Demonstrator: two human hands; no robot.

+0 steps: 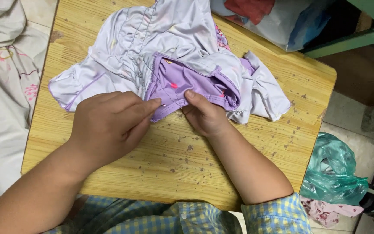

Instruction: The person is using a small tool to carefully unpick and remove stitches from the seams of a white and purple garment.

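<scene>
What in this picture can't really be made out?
All in the head view:
- The garment: its top is cut off by the picture's upper edge.
- The seam between the left hand and right hand: the fingers cover it.
- The green bag: its contents are hidden by crumpled plastic.
- The white cloth: cut off by the left edge.

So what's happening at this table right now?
A person in a blue and yellow checked shirt works a pale lilac garment spread on a worn wooden table. The left hand and right hand both pinch its purple inner edge near the table's middle. White fabric lies to the left, and a green plastic bag sits on the floor.
</scene>
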